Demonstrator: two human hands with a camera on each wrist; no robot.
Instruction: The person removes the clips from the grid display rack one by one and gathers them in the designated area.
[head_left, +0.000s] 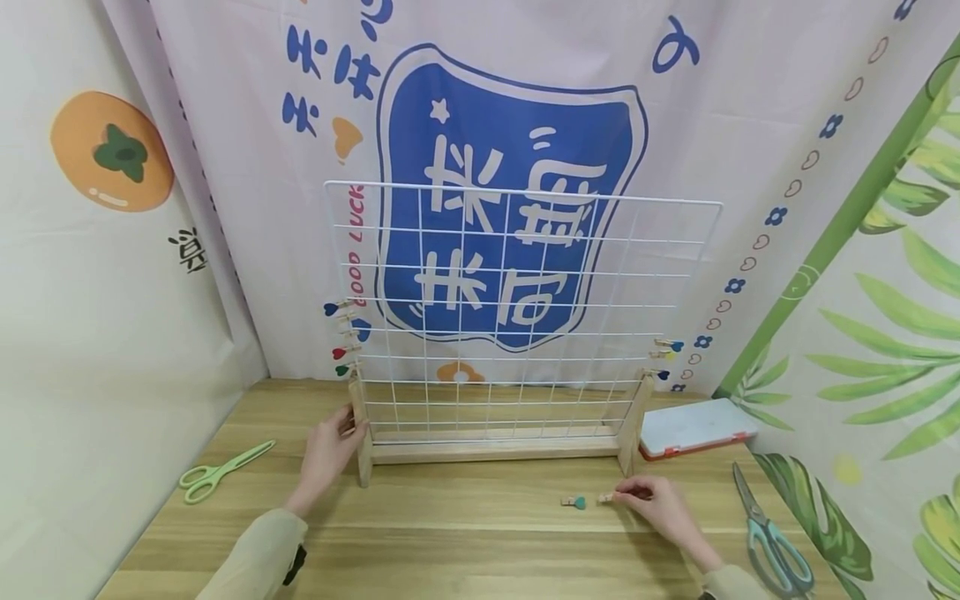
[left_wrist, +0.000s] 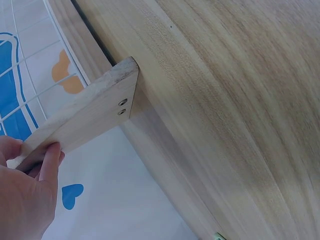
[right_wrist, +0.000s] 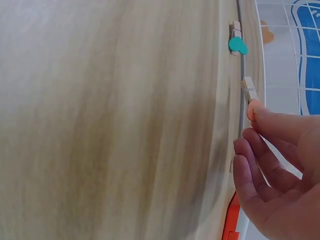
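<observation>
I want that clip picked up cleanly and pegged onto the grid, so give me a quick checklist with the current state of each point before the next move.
1. Right hand on the plain wooden clip: ok, fingertips touch its end.
2. Clip lifted off the table: not ok, it lies flat.
3. Left hand steadying the frame's left wooden post: ok, fingers grip it.
4. Teal-heart clip clear of the grasp: ok, it lies apart.
5. Free wire on the grid: ok, only the side edges carry clips.
6. Firmness of the pinch: cannot tell.
</observation>
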